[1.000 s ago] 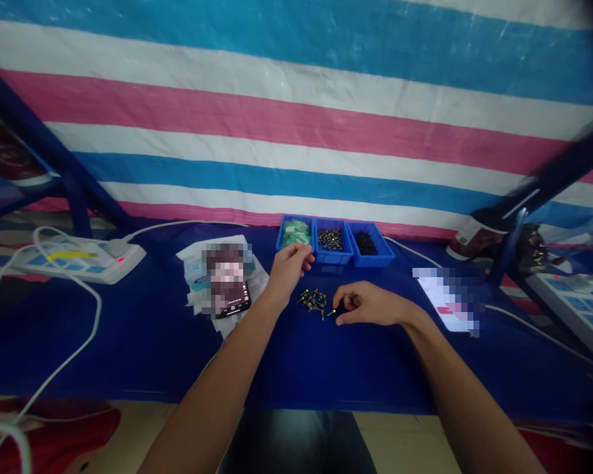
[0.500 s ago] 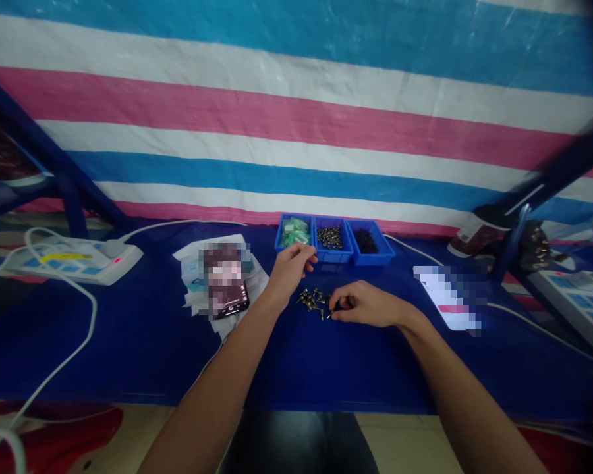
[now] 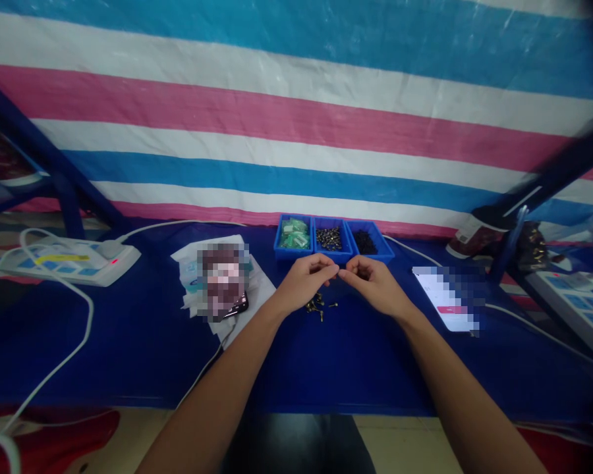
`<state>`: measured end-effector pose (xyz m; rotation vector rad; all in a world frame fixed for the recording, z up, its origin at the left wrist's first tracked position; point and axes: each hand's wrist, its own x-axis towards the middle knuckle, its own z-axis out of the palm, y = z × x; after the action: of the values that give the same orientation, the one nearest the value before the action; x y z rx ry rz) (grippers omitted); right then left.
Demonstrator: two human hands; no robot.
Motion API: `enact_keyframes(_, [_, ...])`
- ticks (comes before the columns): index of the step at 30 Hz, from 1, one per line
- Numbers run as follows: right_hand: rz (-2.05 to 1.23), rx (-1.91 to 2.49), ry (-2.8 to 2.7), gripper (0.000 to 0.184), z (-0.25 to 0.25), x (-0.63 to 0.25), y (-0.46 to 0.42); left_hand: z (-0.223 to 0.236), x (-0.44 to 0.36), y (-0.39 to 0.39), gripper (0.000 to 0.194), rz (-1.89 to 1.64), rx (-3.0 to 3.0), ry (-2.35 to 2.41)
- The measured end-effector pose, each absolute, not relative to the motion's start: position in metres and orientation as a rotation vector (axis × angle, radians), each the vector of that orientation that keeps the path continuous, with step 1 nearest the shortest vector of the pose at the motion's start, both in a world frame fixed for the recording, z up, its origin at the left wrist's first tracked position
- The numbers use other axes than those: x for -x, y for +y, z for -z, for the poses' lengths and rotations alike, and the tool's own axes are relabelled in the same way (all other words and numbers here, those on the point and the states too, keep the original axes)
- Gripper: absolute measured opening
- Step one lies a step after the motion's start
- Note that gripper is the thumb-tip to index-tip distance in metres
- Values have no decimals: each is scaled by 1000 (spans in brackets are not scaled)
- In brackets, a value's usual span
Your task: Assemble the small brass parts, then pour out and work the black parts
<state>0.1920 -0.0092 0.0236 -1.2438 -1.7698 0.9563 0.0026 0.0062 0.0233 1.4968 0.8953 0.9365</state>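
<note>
Head view: the left hand (image 3: 304, 283) and right hand (image 3: 375, 284) are pinching narrowly, fingertips almost meeting, any held item unseen, while small brass screws (image 3: 316, 307) are lying loose just below, nearer the left hand.

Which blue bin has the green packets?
The leftmost blue bin, holding the green packets; the middle bin holds small metal parts, and the right bin holds black ones.

I'm working over a navy cloth (image 3: 128, 342) scattered with gold screws (image 3: 316, 306), facing three blue trays (image 3: 333, 255) and a tarp (image 3: 296, 131) striped blue, white and pink.
</note>
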Motion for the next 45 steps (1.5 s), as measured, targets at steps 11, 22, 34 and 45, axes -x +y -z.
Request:
enact_keyframes(11, [-699, 1208, -1898, 18, -22, -188, -13, -19, -4, 3, 16, -846, -1347, 840])
enact_keyframes(22, [-870, 1094, -1860, 27, -23, -186, -12, -17, 0, 8, 15, -855, -1205, 834])
enact_keyframes(34, [-816, 1140, -1978, 21, -31, -187, -16, -21, 4, 10, 28, -832, -1209, 894])
enact_keyframes(45, [-845, 1271, -1659, 43, -13, -191, -4, -28, 12, 18, 26, -1102, -1051, 1091])
